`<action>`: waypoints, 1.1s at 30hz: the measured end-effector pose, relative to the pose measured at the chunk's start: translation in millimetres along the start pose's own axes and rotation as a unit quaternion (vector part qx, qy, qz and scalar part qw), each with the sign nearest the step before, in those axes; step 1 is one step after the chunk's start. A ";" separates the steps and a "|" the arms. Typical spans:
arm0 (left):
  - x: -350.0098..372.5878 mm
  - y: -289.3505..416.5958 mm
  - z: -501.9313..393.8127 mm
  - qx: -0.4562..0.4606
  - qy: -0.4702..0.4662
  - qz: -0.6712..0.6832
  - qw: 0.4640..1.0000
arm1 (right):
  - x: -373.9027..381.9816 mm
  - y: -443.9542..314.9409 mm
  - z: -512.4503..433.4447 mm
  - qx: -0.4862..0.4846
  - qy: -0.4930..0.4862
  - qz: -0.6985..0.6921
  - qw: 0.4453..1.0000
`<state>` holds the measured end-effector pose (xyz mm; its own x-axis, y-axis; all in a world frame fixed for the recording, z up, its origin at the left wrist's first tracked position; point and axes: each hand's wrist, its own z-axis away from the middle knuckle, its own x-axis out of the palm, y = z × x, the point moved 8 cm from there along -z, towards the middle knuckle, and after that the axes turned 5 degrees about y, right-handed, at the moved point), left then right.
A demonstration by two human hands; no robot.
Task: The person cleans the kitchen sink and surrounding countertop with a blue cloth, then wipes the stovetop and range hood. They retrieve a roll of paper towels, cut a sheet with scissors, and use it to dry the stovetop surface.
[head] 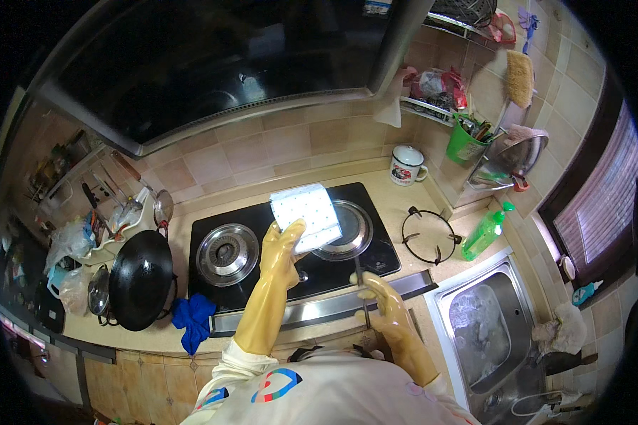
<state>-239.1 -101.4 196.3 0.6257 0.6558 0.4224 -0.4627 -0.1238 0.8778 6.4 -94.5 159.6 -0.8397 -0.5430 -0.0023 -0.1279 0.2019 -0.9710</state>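
Note:
My left hand, in a yellow rubber glove, grips a folded white cloth with small dots above the black gas cooktop. In my right hand, gloved alike, is a thin dark metal piece seen edge-on, apparently a ring-shaped pan support, near the cooktop's front edge. Two round steel burner plates are on the cooktop, the left burner plate in full view and the right burner plate partly behind the cloth. Another black pan support ring lies on the counter right of the cooktop.
A black wok and a blue cloth are at the left. To the right are a green soap bottle, a lidded enamel mug and a steel sink with foamy water. The range hood overhangs the back.

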 end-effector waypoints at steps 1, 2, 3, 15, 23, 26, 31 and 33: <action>-1.1 0.9 -0.5 0.000 0.007 0.003 1.000 | 3.9 7.8 1.1 0.033 -0.019 0.026 0.999; -1.4 0.6 -1.3 -0.006 0.009 0.008 1.000 | 8.3 13.8 1.7 0.054 -0.038 0.050 0.997; -1.1 0.9 -1.4 -0.004 0.006 0.019 1.000 | 11.0 24.6 3.7 0.106 -0.049 0.088 0.989; 0.4 -16.5 8.4 -0.027 0.023 0.052 0.998 | 46.0 28.8 6.1 0.207 -0.018 -0.009 0.978; -7.7 4.4 4.9 0.038 0.049 0.039 0.997 | 40.5 22.5 7.9 0.190 -0.069 -0.069 0.977; -3.9 1.6 4.7 0.039 0.032 0.012 0.999 | 41.7 18.5 9.8 0.196 -0.108 -0.032 0.974; 6.2 -11.5 0.8 0.054 -0.019 0.000 0.998 | 52.3 15.7 4.1 0.194 -0.132 -0.039 0.971; 6.3 -14.7 -0.5 0.077 -0.026 -0.030 0.996 | 57.1 14.1 -1.1 0.174 -0.129 -0.072 0.974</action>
<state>-228.7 -95.1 185.9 0.6826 0.6273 0.3749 -0.3236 -0.2005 0.9247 -43.9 -121.8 146.1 -0.6595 -0.7415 0.1235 -0.0107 -0.1550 -0.9879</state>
